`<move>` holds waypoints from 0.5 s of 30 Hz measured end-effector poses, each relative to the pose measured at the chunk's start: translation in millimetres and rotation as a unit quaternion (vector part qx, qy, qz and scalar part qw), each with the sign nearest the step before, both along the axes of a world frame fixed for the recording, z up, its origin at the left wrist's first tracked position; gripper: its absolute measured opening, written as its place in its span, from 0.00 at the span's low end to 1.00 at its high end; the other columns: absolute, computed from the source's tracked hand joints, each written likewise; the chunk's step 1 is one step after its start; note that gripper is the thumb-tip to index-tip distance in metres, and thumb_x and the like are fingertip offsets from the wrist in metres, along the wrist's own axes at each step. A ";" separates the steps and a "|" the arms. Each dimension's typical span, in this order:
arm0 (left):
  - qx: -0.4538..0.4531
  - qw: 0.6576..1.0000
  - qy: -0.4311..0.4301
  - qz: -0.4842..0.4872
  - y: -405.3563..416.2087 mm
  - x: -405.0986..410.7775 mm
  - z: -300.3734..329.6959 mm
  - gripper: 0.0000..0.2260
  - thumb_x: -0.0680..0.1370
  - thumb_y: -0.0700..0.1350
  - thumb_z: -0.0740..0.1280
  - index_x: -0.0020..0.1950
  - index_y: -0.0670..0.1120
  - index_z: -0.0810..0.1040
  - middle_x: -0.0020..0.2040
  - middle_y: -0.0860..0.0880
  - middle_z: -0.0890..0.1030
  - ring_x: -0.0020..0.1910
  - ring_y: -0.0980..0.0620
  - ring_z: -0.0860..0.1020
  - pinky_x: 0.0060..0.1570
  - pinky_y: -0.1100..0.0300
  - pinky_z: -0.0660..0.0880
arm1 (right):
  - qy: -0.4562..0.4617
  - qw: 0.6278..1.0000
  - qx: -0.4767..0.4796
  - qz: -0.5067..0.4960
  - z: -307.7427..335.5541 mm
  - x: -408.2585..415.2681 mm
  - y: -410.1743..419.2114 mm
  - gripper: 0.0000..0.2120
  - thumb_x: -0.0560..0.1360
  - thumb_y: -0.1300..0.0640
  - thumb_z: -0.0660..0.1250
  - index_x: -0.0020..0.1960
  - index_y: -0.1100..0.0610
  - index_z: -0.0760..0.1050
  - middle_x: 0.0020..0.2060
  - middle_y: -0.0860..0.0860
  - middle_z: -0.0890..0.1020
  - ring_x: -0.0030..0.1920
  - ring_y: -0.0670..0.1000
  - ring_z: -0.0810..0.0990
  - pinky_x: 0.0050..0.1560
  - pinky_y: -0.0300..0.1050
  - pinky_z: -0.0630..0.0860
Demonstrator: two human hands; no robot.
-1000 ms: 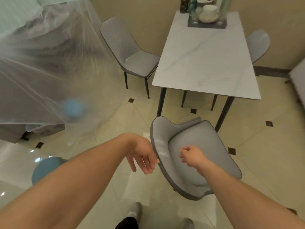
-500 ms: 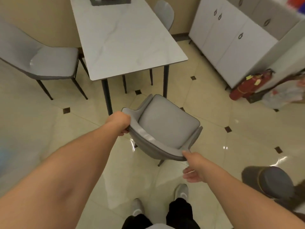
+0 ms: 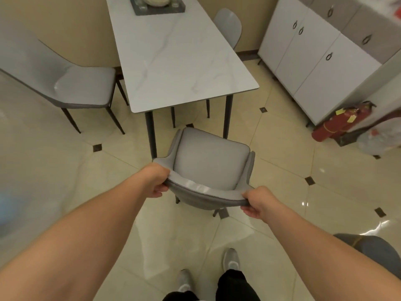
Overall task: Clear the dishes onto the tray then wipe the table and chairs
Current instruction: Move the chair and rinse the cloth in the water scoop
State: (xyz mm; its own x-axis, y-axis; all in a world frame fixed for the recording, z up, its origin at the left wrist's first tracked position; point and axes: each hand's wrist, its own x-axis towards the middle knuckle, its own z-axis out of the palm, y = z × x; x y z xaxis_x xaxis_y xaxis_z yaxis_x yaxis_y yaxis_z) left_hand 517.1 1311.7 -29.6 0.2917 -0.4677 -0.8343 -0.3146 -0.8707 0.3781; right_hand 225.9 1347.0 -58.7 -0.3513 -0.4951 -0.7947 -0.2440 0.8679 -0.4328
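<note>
The curved backrest of a grey padded chair [image 3: 211, 161] is gripped at its two ends: the left hand [image 3: 157, 181] is closed around the left end, the right hand [image 3: 258, 202] around the right. The chair stands at the near end of the white marble-topped table [image 3: 180, 59], whose far end carries a dark tray [image 3: 158, 6] of dishes.

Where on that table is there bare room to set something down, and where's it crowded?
The marble table is bare from its near edge, by the held chair, up to the dark tray at the far end. The tray with its dishes crowds that far end. Both hands, left hand and right hand, grip the chair's backrest.
</note>
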 end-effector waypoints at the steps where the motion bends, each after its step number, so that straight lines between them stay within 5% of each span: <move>1: 0.004 1.000 0.005 0.022 -1.4 3.8 -0.6 0.09 0.82 0.47 0.57 0.54 0.43 0.73 0.31 0.46 0.75 0.24 0.52 0.71 0.36 0.56 0.75 | -0.002 1.000 -0.020 0.003 -0.7 0.4 -17.9 0.09 0.81 0.60 0.65 0.59 0.63 0.71 0.44 0.60 0.81 0.35 0.53 0.82 0.30 0.43 0.79; 8: -0.035 0.991 0.063 0.112 -23.3 -15.4 -0.7 0.12 0.84 0.51 0.59 0.54 0.43 0.76 0.48 0.43 0.85 0.38 0.50 0.82 0.44 0.53 0.81 | 0.035 0.987 -0.154 0.013 -12.0 -14.7 -138.6 0.34 0.78 0.53 0.69 0.78 0.57 0.58 0.68 0.60 0.72 0.61 0.64 0.78 0.56 0.60 0.82; 12: -0.062 0.980 0.088 0.168 -68.3 -71.4 -3.5 0.08 0.84 0.48 0.63 0.58 0.44 0.75 0.53 0.41 0.84 0.40 0.49 0.82 0.45 0.53 0.82 | 0.012 0.991 -0.133 0.009 -35.7 -58.9 -208.2 0.37 0.65 0.49 0.69 0.71 0.60 0.67 0.63 0.59 0.77 0.58 0.63 0.79 0.58 0.62 0.80; 15: -0.069 0.966 0.079 0.236 -109.4 -102.9 -11.1 0.08 0.82 0.40 0.62 0.62 0.42 0.73 0.51 0.39 0.84 0.35 0.49 0.83 0.37 0.56 0.83 | -0.021 0.988 -0.150 0.013 -45.2 -87.5 -246.1 0.31 0.65 0.53 0.68 0.67 0.60 0.72 0.58 0.58 0.80 0.55 0.61 0.81 0.59 0.62 0.80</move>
